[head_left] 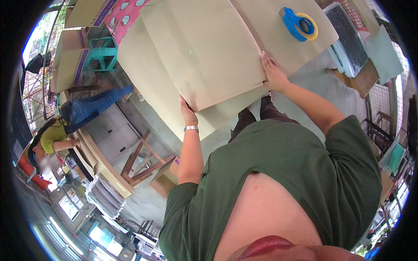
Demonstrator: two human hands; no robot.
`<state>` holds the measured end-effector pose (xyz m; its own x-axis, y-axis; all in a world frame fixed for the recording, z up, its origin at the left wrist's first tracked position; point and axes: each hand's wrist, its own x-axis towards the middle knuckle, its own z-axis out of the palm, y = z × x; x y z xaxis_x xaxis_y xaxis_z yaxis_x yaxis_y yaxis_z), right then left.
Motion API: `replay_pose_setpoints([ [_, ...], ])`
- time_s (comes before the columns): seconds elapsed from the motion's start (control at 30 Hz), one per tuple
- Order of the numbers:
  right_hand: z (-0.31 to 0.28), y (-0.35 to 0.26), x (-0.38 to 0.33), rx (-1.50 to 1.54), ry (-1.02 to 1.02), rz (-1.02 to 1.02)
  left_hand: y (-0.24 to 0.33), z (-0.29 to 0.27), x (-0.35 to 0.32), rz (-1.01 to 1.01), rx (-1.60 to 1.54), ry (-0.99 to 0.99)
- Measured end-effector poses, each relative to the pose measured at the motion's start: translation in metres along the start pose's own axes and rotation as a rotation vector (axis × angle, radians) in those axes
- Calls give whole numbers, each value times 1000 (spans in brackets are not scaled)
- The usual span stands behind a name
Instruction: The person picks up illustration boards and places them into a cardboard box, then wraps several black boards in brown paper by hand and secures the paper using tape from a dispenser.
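Observation:
A large brown cardboard sheet point(209, 48) with crease lines lies in front of me, over another cardboard layer point(161, 93) that shows along its left and near sides. My left hand point(188, 114) grips the near left corner of the upper sheet, its fingers partly hidden by the board. At the near right corner, my right hand point(274, 75) rests with its fingers stretched along the sheet's edge. Beyond that hand, on the right-hand cardboard, lies a blue tape dispenser point(291, 22) with a yellowish tape roll.
A pink patterned cover point(124, 17) shows beyond the cardboard. Left stand a green stool point(102, 54) and cardboard boxes point(67, 65). Another person point(56, 135) leans over a table point(106, 167) at far left. Plastic-wrapped stacks point(348, 39) are at right.

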<state>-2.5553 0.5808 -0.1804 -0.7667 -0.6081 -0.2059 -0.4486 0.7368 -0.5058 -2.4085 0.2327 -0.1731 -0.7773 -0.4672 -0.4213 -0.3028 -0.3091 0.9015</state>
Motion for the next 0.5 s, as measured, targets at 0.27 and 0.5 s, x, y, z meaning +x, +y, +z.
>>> replay_pose_setpoints([
  [0.27,104,-92,80,287,299,179,11,64,18,-71,-408,32],
  [0.5,83,-82,69,395,315,-31,0,33,32,72,-116,-158],
])
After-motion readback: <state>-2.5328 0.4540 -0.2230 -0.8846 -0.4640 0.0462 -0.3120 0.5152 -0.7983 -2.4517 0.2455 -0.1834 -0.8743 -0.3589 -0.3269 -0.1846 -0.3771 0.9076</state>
